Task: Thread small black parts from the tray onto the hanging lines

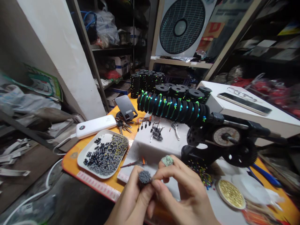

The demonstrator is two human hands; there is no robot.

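In my left hand [134, 198] is a tight round bundle of thin dark grey pieces [144, 177], their ends facing up. My right hand [189, 190] has thumb and forefinger pinched at the bundle's right edge; anything in the pinch is too small to make out. A pale green bundle [167, 160] is tucked among my right hand's curled fingers. Beyond the hands, a black ridged roll [171, 107] wound with green and blue bits sits on a black geared machine with a dial [226, 136]. A thin dark rod with an orange tip [132, 163] lies left of my hands.
A white tray [81, 156] of small grey and black pieces stands left, by a white power bank [96, 126], keys [123, 125] and a phone [126, 107]. Right are coloured beads [202, 175] and a dish of gold bits [231, 193]. Black rolls [148, 79] stand behind, below a fan [181, 26].
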